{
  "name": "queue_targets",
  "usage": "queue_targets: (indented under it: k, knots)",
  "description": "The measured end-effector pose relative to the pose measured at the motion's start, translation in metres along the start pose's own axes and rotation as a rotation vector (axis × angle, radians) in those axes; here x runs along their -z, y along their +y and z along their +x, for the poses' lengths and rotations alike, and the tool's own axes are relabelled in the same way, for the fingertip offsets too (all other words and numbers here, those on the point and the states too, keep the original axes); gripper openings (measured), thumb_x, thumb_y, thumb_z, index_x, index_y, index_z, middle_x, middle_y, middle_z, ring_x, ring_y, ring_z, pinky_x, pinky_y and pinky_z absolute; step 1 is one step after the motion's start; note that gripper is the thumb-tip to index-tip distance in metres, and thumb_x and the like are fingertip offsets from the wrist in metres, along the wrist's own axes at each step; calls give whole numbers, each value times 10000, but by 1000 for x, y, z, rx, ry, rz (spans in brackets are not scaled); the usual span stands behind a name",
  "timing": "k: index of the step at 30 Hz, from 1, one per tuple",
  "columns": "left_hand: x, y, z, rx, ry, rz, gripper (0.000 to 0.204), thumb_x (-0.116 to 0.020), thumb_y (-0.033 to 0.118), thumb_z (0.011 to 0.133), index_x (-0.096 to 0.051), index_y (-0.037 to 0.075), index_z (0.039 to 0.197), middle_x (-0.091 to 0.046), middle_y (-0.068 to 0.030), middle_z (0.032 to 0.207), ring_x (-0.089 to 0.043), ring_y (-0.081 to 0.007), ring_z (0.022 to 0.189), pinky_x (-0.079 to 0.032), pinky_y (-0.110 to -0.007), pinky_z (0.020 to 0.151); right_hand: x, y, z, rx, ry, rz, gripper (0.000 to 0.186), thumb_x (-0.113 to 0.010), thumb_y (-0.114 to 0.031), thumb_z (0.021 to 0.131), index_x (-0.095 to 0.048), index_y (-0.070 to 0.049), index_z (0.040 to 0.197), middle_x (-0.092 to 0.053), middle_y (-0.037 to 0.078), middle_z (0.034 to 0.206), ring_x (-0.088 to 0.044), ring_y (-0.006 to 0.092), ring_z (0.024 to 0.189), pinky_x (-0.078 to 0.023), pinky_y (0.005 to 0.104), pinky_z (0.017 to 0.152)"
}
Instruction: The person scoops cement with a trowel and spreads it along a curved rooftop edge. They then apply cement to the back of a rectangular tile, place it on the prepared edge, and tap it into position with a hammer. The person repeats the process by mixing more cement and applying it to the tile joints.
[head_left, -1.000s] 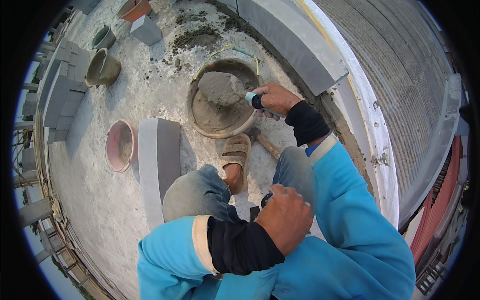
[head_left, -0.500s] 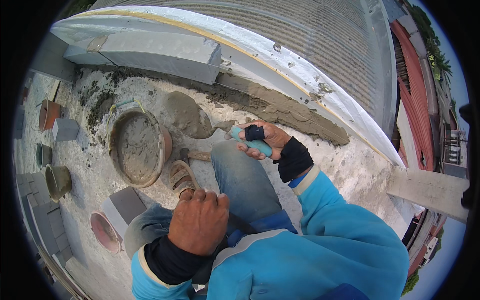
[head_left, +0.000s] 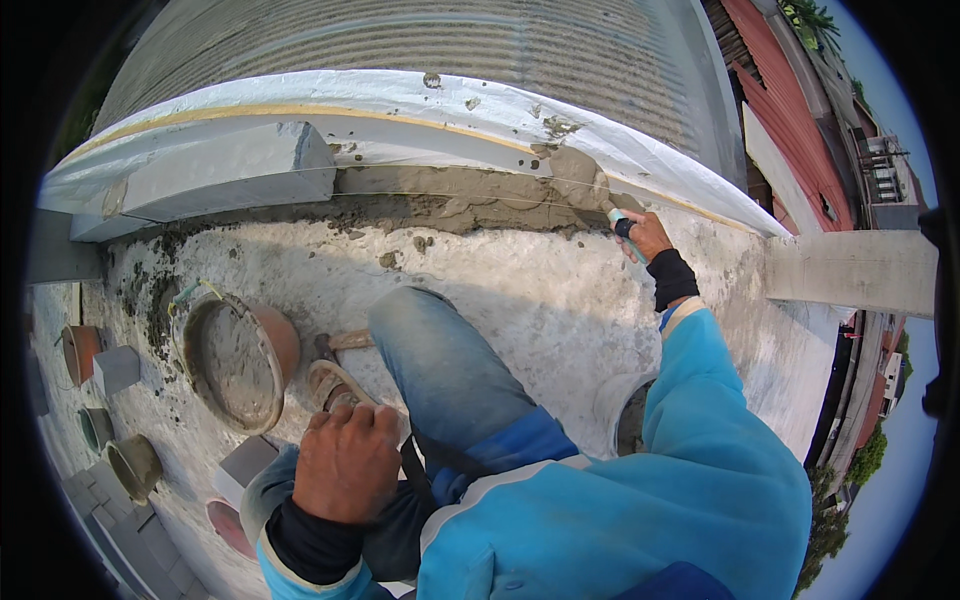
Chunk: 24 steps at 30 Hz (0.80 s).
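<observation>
My right hand (head_left: pixel 644 236) grips a trowel (head_left: pixel 620 222) with a pale turquoise handle; its mortar-covered head rests at the right part of a wet mortar strip (head_left: pixel 450 205) along the white wall edge. A thin string runs over the strip, which meets a grey block (head_left: pixel 225 172) on the left. My left hand (head_left: pixel 345 455) is curled closed low in front of my body near my knee; its fingertips and anything in them are hidden. A mortar bucket (head_left: pixel 285 340) with a rope handle stands left of my leg, beside a wooden-handled tool (head_left: pixel 350 340).
Buckets (head_left: pixel 133 465) and grey blocks (head_left: pixel 118 372) stand at the left. A pale container (head_left: pixel 620 405) is partly behind my right arm. Beyond the wall lies a corrugated roof (head_left: pixel 420 45). A concrete beam (head_left: pixel 850 270) and red roofing (head_left: pixel 790 130) are at the right.
The view has turned toward the wall. The trowel has moved from the bucket, carrying mortar up to the strip, with my right arm now stretched out. My left hand remains curled low.
</observation>
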<state>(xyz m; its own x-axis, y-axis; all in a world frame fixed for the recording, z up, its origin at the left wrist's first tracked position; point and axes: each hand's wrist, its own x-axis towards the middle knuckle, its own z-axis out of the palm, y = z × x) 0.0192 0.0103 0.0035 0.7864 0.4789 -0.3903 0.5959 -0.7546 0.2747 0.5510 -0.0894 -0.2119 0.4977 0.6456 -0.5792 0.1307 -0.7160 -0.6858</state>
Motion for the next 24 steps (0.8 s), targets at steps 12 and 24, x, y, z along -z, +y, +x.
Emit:
queue_targets:
  k: [12, 24]
  knots:
    - [-1, -1, 12, 38, -94, 42, 193, -692, 222, 854, -667, 30, 851, -707, -152, 818, -722, -326, 872, -564, -447, 762, 20, 54, 21, 386, 218, -1105, 682, -619, -112, 787, -561, -257, 1451, -593, 147, 1428, -638, 370, 1186, -535, 470, 1011]
    - [-7, -5, 17, 29, -39, 45, 260, -702, 280, 837, -650, 25, 826, -702, -150, 797, -723, -322, 809, -567, -443, 759, 9, 84, 11, 408, 366, -965, 737, -632, -90, 774, -538, -325, 1467, -581, 185, 1446, -637, 355, 1222, -543, 438, 1016]
